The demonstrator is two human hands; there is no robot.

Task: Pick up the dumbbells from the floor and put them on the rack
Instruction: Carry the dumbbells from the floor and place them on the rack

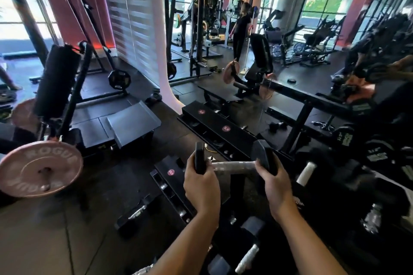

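Note:
I hold a black hex dumbbell [232,165] with a silver knurled handle level in the air, above the low black rack [169,176]. My left hand [201,187] grips its left head and my right hand [277,190] cups its right head. The rack's shelves carry round red weight labels, and its upper tier [214,127] runs away to the right. More dumbbells sit on the rack at right [306,174], and another one lies low in front of me [248,257].
A pink Rogue plate [40,167] on a machine stands at the left. A grey angled platform [131,123] is behind the rack. A mirror ahead reflects a bench and a person in black [241,29]. Dark rubber floor [55,230] lies at lower left.

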